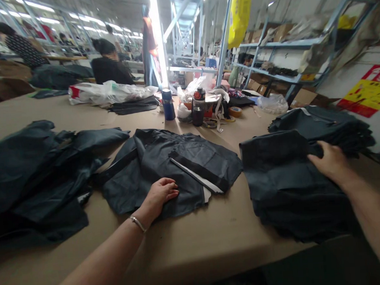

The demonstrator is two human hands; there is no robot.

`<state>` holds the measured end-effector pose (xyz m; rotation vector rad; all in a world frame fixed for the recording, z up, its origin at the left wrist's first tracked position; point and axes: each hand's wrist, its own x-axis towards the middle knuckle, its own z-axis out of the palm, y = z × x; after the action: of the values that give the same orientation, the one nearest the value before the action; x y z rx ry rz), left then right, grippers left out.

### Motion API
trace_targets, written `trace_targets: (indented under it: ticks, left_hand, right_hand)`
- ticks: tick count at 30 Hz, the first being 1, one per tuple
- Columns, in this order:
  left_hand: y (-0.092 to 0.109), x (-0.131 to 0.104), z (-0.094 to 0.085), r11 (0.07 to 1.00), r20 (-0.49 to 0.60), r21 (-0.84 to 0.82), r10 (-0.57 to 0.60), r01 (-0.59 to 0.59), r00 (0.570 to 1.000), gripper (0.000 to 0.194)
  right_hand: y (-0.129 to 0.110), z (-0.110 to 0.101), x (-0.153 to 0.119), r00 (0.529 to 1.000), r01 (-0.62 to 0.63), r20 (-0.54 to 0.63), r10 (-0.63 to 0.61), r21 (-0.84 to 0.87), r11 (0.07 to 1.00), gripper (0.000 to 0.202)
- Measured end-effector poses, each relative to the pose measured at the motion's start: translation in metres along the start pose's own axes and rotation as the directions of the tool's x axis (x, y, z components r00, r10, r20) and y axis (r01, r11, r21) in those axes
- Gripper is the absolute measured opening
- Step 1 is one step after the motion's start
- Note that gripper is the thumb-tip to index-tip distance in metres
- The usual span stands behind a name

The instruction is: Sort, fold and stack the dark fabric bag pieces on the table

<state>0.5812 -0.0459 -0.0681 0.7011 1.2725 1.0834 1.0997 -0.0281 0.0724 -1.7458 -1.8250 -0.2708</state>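
Observation:
My left hand (163, 193) lies on a dark blue-grey garment piece (190, 149) spread over the middle of the table, its fingers loosely stretched and nothing in them. A black strip with a white edge (198, 172) runs slantwise across that piece. On the right, my right hand (333, 163) rests at the right edge of a stack of folded dark fabric (283, 175). Its thumb and forefinger show apart; the other fingers are mostly hidden. A second dark stack (325, 126) with a small white tag sits just behind it.
A loose heap of dark fabric (33, 184) covers the table's left side. Toward the back stand a blue bottle (168, 105), a dark bottle (198, 107), plastic bags (111, 92) and a tape roll (235, 112). Blue shelving (280, 44) rises behind; other people sit farther off.

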Motion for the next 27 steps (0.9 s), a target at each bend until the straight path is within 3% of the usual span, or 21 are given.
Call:
trace_targets:
  ticks: [2,3,5,8,10,13,16,18,22,25,27]
  left_hand:
    - [-0.002,-0.001,-0.001,1.000,0.007,0.001,0.012,-0.012,1.000,0.020]
    - [-0.003,-0.002,-0.001,1.000,0.009,0.001,0.019,-0.019,1.000,0.021]
    - [-0.005,-0.003,0.000,0.999,0.009,0.001,0.034,-0.034,0.999,0.024]
    - [-0.007,-0.005,0.001,0.998,0.005,0.007,0.057,-0.057,0.998,0.026]
    - [-0.008,-0.006,0.002,0.997,0.007,0.014,0.070,-0.070,0.998,0.028]
    - [-0.009,-0.010,0.002,0.996,0.017,0.027,0.086,-0.087,0.996,0.030]
    - [-0.008,-0.015,0.002,0.993,0.022,0.037,0.107,-0.107,0.994,0.029]
    - [-0.003,-0.018,0.004,0.992,0.025,0.040,0.118,-0.119,0.993,0.028]
    - [0.011,-0.028,0.016,0.991,0.053,-0.009,0.131,-0.131,0.990,0.033]
    - [0.019,-0.041,0.032,0.990,0.122,-0.077,0.125,-0.116,0.985,0.039]
    - [0.019,-0.049,0.042,0.989,0.170,-0.121,0.104,-0.084,0.980,0.040]
  right_hand:
    - [-0.063,-0.011,0.005,0.989,0.079,-0.114,-0.092,-0.120,0.990,0.046]
    - [-0.100,-0.011,0.002,0.981,0.151,-0.104,-0.161,-0.098,0.984,0.043]
    - [-0.174,0.008,-0.012,0.948,0.310,0.039,-0.314,0.098,0.946,0.033]
    - [-0.256,0.074,-0.044,0.811,0.447,0.307,-0.499,0.225,0.866,0.023]
    - [-0.284,0.125,-0.061,0.757,0.419,0.481,-0.442,0.161,0.893,0.025]
    - [-0.295,0.180,-0.069,0.793,0.316,0.530,-0.302,0.067,0.946,0.031]
    - [-0.289,0.199,-0.059,0.822,0.242,0.515,-0.243,0.069,0.968,0.023]
    - [-0.282,0.195,-0.048,0.819,0.207,0.520,-0.240,0.121,0.971,0.021]
    - [-0.273,0.169,-0.041,0.829,0.128,0.494,-0.261,0.288,0.949,0.020]
    - [-0.281,0.151,-0.063,0.830,0.087,0.471,-0.300,0.421,0.903,0.024]
    - [-0.291,0.149,-0.086,0.842,-0.034,0.466,-0.271,0.548,0.836,0.027]
